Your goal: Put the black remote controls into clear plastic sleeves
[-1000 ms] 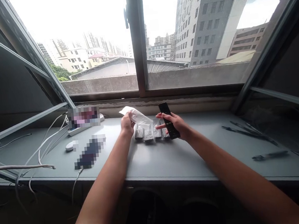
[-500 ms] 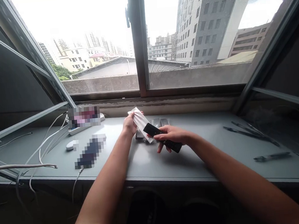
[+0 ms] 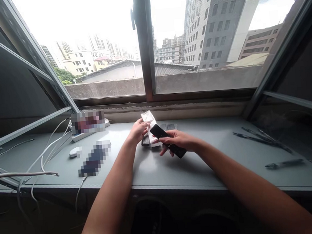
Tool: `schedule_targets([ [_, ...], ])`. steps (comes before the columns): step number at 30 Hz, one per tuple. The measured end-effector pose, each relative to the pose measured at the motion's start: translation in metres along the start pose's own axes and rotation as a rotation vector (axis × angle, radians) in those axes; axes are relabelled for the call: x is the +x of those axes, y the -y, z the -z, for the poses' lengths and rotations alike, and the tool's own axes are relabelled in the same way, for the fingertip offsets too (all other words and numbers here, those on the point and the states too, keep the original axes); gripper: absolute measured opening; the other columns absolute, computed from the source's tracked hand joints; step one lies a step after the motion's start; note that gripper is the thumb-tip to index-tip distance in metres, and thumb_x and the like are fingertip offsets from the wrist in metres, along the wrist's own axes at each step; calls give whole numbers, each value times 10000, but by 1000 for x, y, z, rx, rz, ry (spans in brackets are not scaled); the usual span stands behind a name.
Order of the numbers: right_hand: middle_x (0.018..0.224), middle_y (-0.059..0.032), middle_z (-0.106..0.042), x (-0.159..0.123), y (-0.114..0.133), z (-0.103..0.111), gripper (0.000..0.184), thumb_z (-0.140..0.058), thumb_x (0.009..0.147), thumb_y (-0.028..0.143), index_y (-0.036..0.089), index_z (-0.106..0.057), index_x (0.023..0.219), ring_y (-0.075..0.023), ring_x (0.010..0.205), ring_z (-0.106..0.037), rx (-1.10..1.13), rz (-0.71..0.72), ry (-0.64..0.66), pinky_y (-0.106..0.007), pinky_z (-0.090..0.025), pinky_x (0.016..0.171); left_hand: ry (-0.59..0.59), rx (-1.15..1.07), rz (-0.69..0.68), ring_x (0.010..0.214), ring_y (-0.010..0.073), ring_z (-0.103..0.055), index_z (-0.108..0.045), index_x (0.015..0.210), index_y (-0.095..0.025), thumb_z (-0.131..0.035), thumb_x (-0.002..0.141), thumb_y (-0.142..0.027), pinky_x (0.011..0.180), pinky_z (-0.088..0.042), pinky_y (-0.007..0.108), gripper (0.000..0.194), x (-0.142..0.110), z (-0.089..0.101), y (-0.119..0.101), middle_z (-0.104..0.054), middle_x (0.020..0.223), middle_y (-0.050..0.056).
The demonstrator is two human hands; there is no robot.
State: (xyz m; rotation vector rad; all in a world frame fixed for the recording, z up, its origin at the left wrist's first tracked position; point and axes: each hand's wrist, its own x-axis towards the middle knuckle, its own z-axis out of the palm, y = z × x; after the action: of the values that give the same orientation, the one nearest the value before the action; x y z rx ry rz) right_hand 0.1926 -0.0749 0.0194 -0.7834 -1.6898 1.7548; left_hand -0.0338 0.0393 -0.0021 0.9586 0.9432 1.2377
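Two bare hands at work above a grey desk (image 3: 161, 173) set before a window. The right hand (image 3: 182, 140) grasps a black remote control (image 3: 176, 149), its fingers closed about the lower half, thumb uppermost. The remote is held clear of the desk and lies obliquely, its far end directed up and to the left. The left hand (image 3: 138, 131) pinches a white sleeve (image 3: 147, 117) between its fingers at the left edge; the sleeve slants behind the remote's far end, and whether the two touch cannot be determined. Beneath and behind the sleeve, several small wrapped packets (image 3: 145, 141) rest on the desk, partly hidden by the hands and their contents.

Left of the hands: a pixelated dark object (image 3: 90, 162) with a white cable (image 3: 79, 189) at its near end; a small white rounded object (image 3: 73, 152) just beside it; and, farther back, a white power strip (image 3: 90, 134), partly masked, with cables at its left end. Right of the hands, well apart: a group of slender dark pens (image 3: 256, 140) and, nearer the front edge, a single pen (image 3: 284, 164).
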Motion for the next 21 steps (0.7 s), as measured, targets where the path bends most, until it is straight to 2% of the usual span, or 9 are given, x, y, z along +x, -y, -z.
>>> schedule_targets([
  [2,1326,-185,-782,1,-2,3,575,-819,966,500,202,-656,1430,-260,830,-832,54,-7,-2,-266,-604,545,-142,81,-53,830,235,-750,-705,1230,-160,-753,688,32,807,-567,335,576,0,7,-5,-793,993,108],
  [4,1077,-129,-829,3,-4,7,550,-791,992,497,198,-640,1428,-202,684,-771,142,12,-71,-264,-585,535,-328,158,-140,1013,314,-757,-685,1258,-184,-765,684,28,920,-552,385,617,-1,20,-10,-781,939,100],
  [7,825,-30,-743,6,-7,14,428,-680,1062,491,205,-657,1380,-141,546,-625,350,48,-199,-251,-535,502,-497,180,-319,1409,408,-602,-688,1241,-228,-746,652,34,1136,-437,449,647,-3,41,-15,-768,944,124],
  [9,783,-13,-687,7,-7,19,397,-586,1098,505,198,-675,1332,-128,519,-557,478,37,-198,-244,-496,484,-572,238,-297,1552,437,-457,-688,1231,-233,-750,641,7,1218,-343,502,640,-5,51,-16,-765,1027,173],
  [10,776,-16,-673,7,-6,20,414,-539,1108,521,190,-684,1310,-129,515,-537,526,27,-182,-246,-483,479,-602,327,-242,1576,455,-417,-685,1234,-221,-761,651,-22,1238,-305,540,621,-6,54,-17,-762,1076,202],
  [13,764,-45,-656,6,-2,22,481,-402,1118,509,163,-703,1264,-153,525,-517,622,32,-166,-266,-471,473,-626,872,-37,1531,515,-434,-666,1251,-166,-754,769,-178,1225,-268,657,490,-10,55,-17,-722,1287,287],
  [16,759,-55,-643,5,2,22,444,-373,1101,406,156,-708,1251,-170,547,-524,720,68,-198,-280,-485,474,-612,1380,4,1478,519,-451,-660,1288,-123,-647,904,-285,1183,-326,670,417,-12,50,-15,-575,1529,320],
  [18,744,-39,-630,5,4,21,389,-435,1105,403,164,-707,1246,-169,557,-539,791,74,-235,-276,-503,470,-599,1489,-65,1492,509,-422,-653,1349,-113,-597,948,-301,1180,-347,665,446,-13,46,-13,-487,1619,307],
  [21,753,-30,-659,5,7,21,283,-556,1108,375,169,-700,1237,-174,620,-636,851,77,-355,-273,-583,514,-532,1441,-235,1526,486,-396,-646,1413,-133,-574,979,-302,1199,-359,659,470,-15,36,-13,-483,1644,263],
])
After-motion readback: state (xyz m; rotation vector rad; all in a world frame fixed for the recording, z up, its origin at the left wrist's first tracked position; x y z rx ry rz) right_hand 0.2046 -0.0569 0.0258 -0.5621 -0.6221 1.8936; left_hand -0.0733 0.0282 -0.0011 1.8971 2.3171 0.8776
